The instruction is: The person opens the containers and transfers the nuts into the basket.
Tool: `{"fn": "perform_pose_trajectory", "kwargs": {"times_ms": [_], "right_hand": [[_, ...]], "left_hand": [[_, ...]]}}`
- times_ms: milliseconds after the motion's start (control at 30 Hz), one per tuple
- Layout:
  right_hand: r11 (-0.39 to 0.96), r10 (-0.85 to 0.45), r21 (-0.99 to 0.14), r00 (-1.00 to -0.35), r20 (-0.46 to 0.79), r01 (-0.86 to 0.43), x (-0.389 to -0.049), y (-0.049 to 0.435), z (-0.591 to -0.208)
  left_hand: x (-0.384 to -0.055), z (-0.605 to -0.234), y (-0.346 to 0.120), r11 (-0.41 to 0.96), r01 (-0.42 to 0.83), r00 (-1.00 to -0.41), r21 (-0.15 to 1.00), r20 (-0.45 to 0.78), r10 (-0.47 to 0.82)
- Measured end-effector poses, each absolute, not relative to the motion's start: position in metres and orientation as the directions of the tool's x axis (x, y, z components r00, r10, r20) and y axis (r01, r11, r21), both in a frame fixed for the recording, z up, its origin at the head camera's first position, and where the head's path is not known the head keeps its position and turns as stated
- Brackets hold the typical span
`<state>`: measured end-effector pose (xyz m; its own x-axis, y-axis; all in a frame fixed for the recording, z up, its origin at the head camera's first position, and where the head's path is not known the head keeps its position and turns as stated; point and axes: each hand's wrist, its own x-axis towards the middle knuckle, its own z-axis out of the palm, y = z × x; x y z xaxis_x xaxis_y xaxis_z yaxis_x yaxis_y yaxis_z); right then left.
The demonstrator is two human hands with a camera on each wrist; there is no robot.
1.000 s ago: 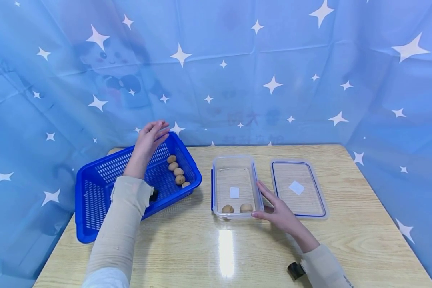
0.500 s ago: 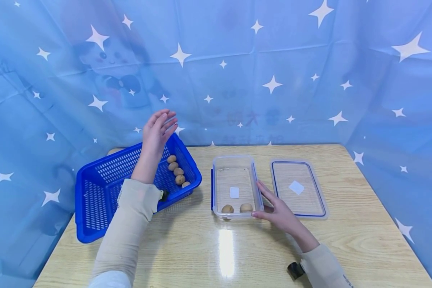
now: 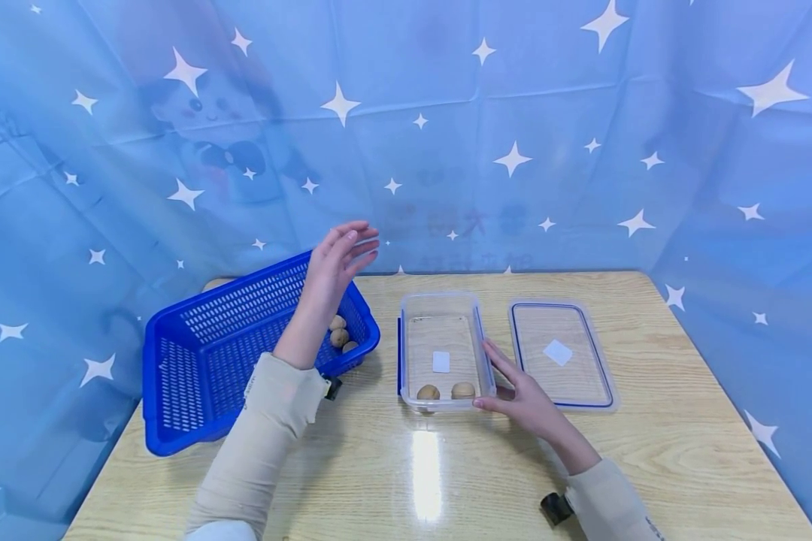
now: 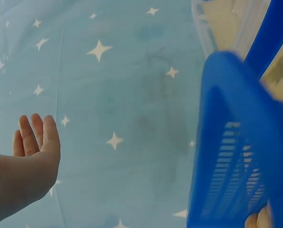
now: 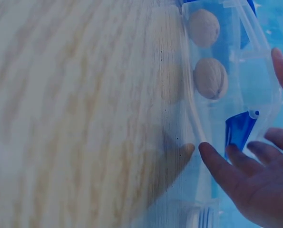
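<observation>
My left hand [image 3: 338, 255] is raised above the right end of the blue plastic basket [image 3: 226, 361]. Its fingers are loosely bent; no object shows in it, and in the left wrist view the hand [image 4: 32, 166] stands apart from the basket's rim. Several walnuts [image 3: 339, 337] lie along the basket's right end, partly behind my forearm. My right hand [image 3: 524, 398] rests with spread fingers against the right side and near corner of a clear plastic box [image 3: 440, 323]. Inside the box, two walnuts [image 3: 428, 392] [image 5: 211, 78] sit by its near wall.
A clear lid [image 3: 562, 376] with a blue seal lies flat to the right of the box on the wooden table [image 3: 372, 481]. Behind the table hangs a blue star-patterned cloth [image 3: 433, 98].
My left hand rises over the basket, then moves right to above its right end. The right hand, the box and the walnuts stay in place.
</observation>
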<state>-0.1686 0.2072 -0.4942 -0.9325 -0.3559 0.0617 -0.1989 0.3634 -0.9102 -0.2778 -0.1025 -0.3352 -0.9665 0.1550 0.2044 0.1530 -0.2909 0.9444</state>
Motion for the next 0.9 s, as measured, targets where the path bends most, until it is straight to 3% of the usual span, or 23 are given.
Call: {"fn": "perform_pose_trajectory", "kwargs": {"times_ms": [533,900], "right_hand": [[0.352,-0.357,-0.913,-0.931,0.072,-0.205,-0.168,0.207,-0.496],[0.356,-0.353,-0.913,-0.933,0.067,-0.200,-0.168,0.206,-0.492]], "left_hand": [[-0.261,-0.380,-0.066,-0.207,0.059,-0.925,0.977,0.132,0.358],[-0.254,-0.413,-0.046,-0.080,-0.023,-0.838,0.997,0.025,0.545]]}}
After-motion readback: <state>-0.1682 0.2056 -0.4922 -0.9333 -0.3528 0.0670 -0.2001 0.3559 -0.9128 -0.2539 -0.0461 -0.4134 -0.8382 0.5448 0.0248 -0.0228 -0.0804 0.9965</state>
